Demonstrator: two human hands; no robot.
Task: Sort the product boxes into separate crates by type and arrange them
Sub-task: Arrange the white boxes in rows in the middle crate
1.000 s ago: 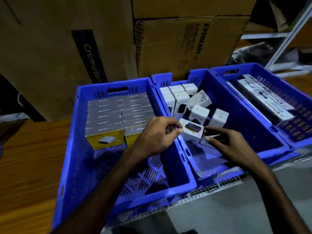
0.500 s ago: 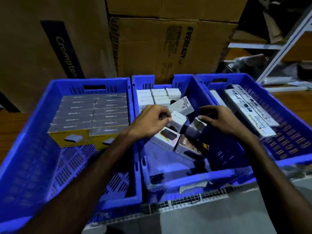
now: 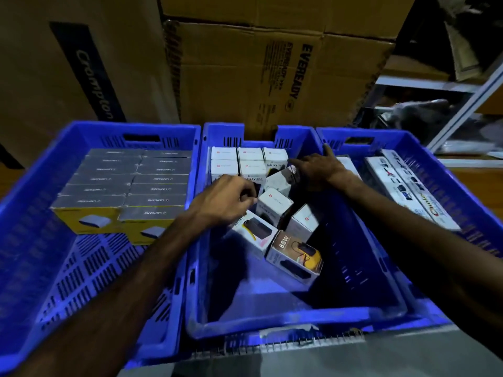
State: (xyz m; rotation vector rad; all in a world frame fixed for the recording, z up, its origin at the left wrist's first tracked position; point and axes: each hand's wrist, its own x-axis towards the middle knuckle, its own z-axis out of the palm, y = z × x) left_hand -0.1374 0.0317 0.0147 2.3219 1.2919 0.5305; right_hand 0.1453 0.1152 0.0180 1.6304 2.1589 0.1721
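1. The left hand (image 3: 227, 198) is in the middle crate (image 3: 299, 319), its fingers curled; whether they pinch something I cannot tell.
2. The right hand (image 3: 315, 167) has straight fingers and touches a tilted white box (image 3: 281, 179) at the back of the same crate, with nothing gripped.
3. Just to the right of the left hand stands a loose white box (image 3: 273, 204), leaning, its long side pointing up and away. The left hand is nearer to it, so I think it will take it.
4. Behind, white boxes stand in a tidy block (image 3: 245, 161); in front, two boxes (image 3: 292, 255) lie flat, one marked 65W.
5. The left crate (image 3: 40, 268) holds grey and yellow boxes (image 3: 122, 186) in neat rows.
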